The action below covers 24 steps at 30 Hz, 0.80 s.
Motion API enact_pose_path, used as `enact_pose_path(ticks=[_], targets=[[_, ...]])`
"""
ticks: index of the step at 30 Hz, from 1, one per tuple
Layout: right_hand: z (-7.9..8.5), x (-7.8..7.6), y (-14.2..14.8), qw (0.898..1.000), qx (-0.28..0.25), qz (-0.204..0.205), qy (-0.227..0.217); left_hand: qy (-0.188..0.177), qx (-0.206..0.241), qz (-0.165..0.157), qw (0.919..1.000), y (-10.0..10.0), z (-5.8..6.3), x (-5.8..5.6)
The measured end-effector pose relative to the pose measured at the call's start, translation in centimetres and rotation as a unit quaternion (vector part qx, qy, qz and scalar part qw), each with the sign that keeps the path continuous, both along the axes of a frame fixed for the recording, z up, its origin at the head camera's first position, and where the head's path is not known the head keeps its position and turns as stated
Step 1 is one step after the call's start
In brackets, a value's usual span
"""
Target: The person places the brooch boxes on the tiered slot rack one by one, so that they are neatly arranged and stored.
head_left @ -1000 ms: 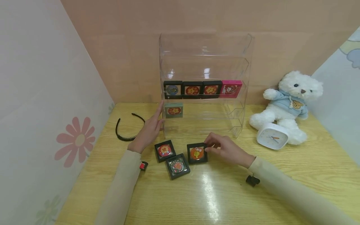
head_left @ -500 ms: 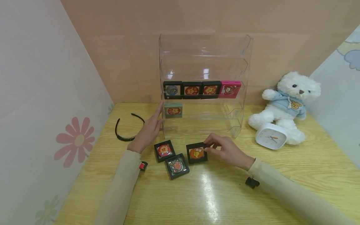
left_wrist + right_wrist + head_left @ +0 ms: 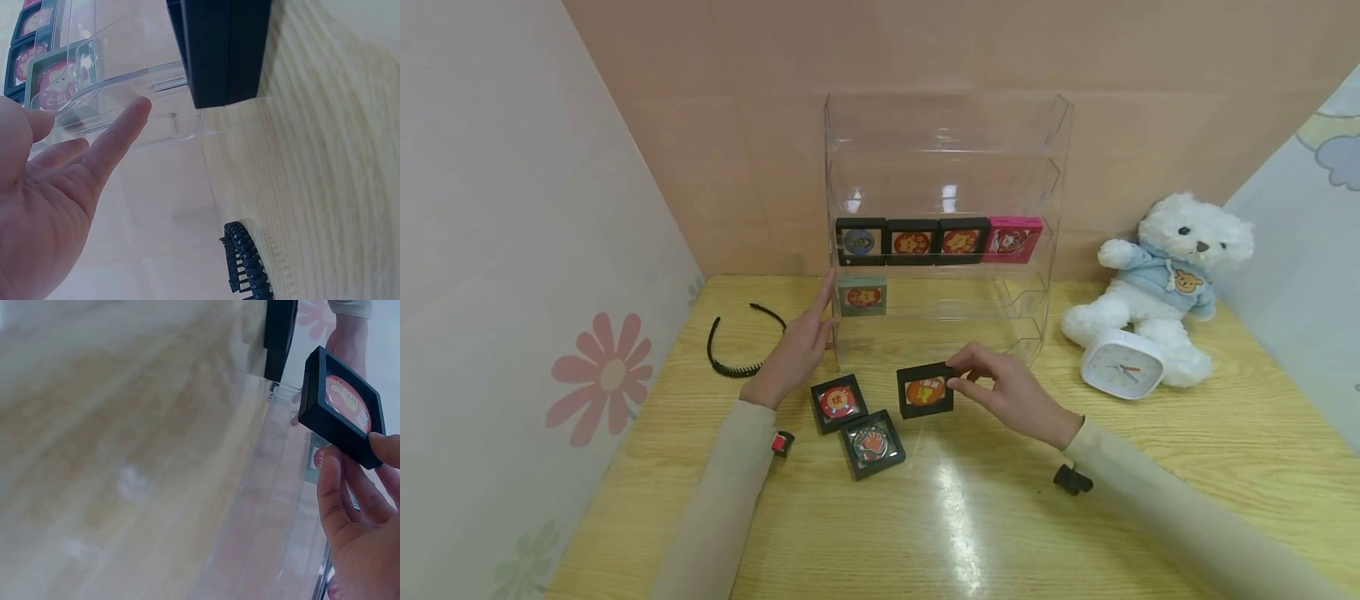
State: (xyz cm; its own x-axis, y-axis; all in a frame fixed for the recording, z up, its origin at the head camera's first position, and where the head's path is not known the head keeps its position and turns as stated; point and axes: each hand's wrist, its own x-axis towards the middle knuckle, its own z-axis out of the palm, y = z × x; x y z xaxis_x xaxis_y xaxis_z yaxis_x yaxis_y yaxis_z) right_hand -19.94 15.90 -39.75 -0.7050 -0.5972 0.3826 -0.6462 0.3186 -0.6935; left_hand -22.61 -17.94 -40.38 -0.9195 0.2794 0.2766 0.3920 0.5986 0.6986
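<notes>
My right hand pinches the right edge of a small black display frame with an orange round badge inside. The frame is upright and tilted, off the table, in front of the clear acrylic rack. In the right wrist view, thumb and fingers grip one corner of this frame. My left hand rests against the rack's lower left side with its fingers stretched out. Beside it, a grey-green frame stands on a lower tier. Two more black frames, one with a red badge and one with a green-rimmed badge, lie on the table.
On the rack's middle tier stand several frames, the rightmost a pink frame. A black headband lies left of the rack. To the right, a white teddy bear sits behind a white clock. Walls border the table.
My right hand has tilted the black frame with the orange badge upright, then lifted it slightly off the table toward the rack. The left hand stays at the rack's side.
</notes>
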Motion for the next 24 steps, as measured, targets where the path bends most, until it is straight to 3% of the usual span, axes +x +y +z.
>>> enact_pose_path(ticks=[13, 24], targets=[[2.1, -1.8, -0.5, 0.997, -0.011, -0.040, 0.065, 0.002, -0.005, -0.001, 1.0000, 0.0, -0.1, 0.0], [3.7, -3.9, -1.5, 0.989, -0.041, -0.079, 0.122, -0.004, 0.005, -0.004, 1.0000, 0.0, 0.0, 0.0]])
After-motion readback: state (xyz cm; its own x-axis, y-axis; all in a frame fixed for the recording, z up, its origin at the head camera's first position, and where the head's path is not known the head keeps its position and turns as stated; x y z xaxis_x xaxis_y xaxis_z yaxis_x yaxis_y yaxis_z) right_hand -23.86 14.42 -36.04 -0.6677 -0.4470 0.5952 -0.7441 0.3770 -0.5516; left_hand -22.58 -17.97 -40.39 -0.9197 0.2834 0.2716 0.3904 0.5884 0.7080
